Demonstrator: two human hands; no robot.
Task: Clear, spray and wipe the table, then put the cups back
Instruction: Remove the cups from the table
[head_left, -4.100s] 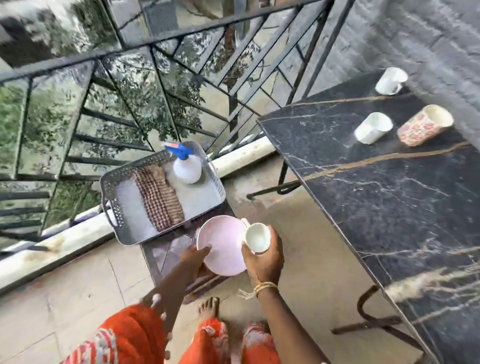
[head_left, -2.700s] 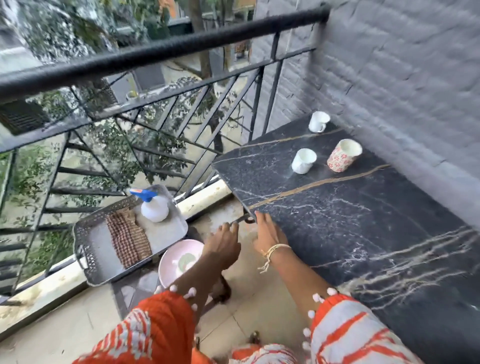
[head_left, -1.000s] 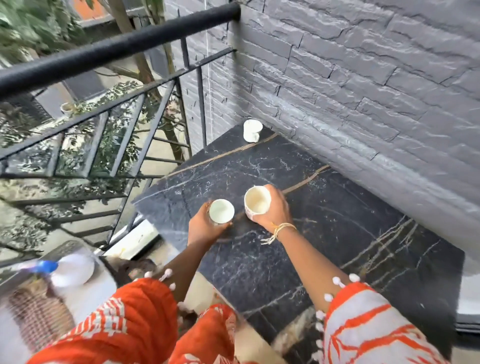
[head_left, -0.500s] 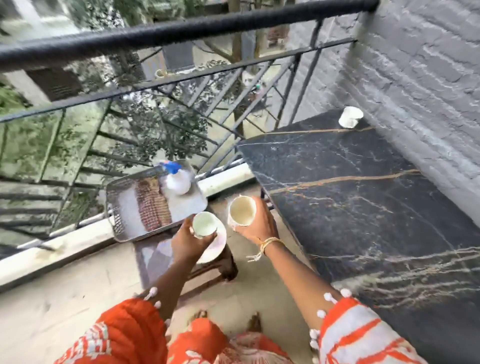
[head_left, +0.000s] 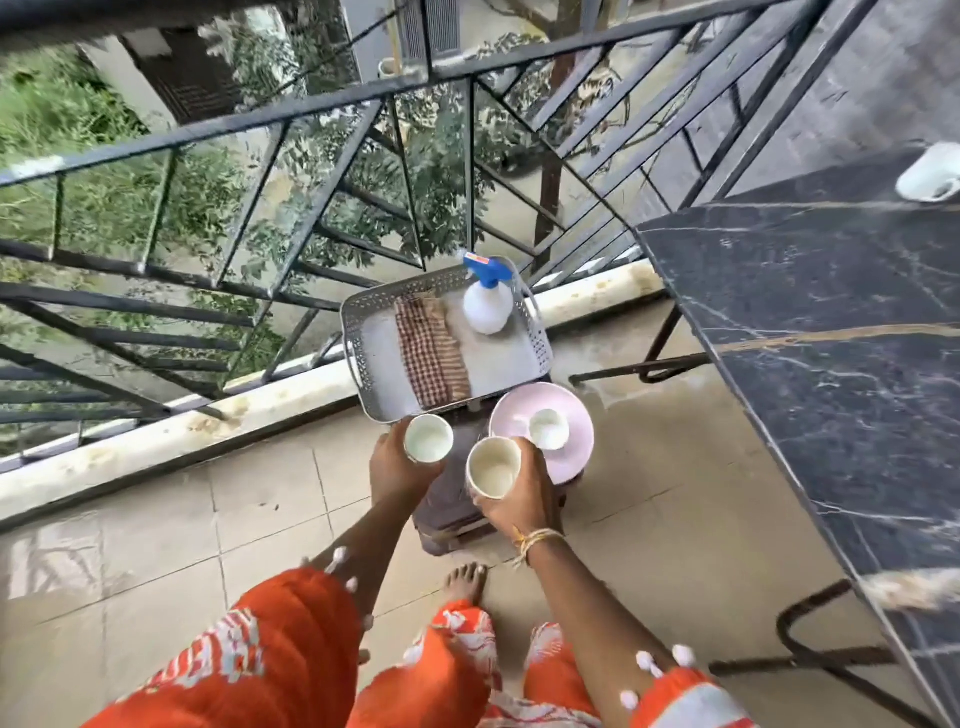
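Each hand (head_left: 397, 467) (head_left: 524, 499) grips a cup (head_left: 428, 445) (head_left: 493, 467), the right nearer the pink plate (head_left: 574, 441) just beyond.

Soft, even daylight, faint shadows; wide-angle bending at edges, slight motion blur.

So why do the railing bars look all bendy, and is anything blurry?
Head view: the wide-angle lens bows the railing; the table edge smears near the frame's right side; the cups in the left hand and right hand stay fairly sharp.
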